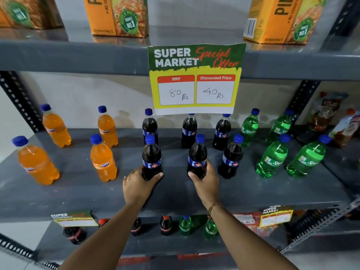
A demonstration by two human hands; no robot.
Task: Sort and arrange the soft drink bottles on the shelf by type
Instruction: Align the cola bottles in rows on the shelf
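We hold two dark cola plastic bottles with blue caps in the middle of the frame, on the grey metal shelf (194, 193). Our left hand (137, 187) has its fingers wrapped tight around the low part of the left cola bottle (151, 156), and our right hand (206, 181) is wrapped the same way around the right cola bottle (197, 155). Both bottles stand straight up, just past our fingers, with orange bottles (103, 158) off to the left and green bottles (272, 156) off to the right.
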